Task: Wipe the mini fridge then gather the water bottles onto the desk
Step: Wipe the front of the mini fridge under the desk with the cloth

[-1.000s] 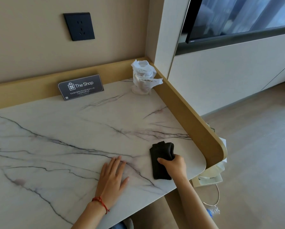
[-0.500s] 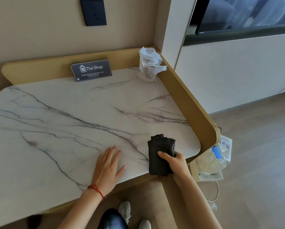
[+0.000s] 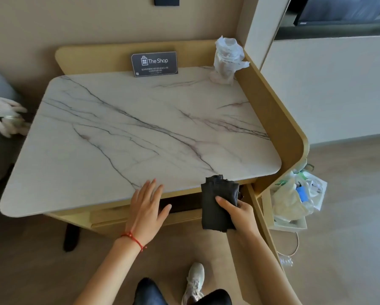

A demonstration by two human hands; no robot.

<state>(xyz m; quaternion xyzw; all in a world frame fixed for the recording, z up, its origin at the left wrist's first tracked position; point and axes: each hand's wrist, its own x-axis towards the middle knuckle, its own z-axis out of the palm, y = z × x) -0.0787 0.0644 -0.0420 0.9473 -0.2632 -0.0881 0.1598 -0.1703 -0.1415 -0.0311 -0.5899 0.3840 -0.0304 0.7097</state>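
Pulled back off the desk since a second ago: right hand clutching folded black cloth at lower centre, left hand spread flat, holding nothing. Fridge unseen; wiping seemingly ahead. Bottle on floor, lower right, beside cluttered white bin.

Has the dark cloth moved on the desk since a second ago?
Yes. The dark cloth in the right hand slid back off the desk's near edge.
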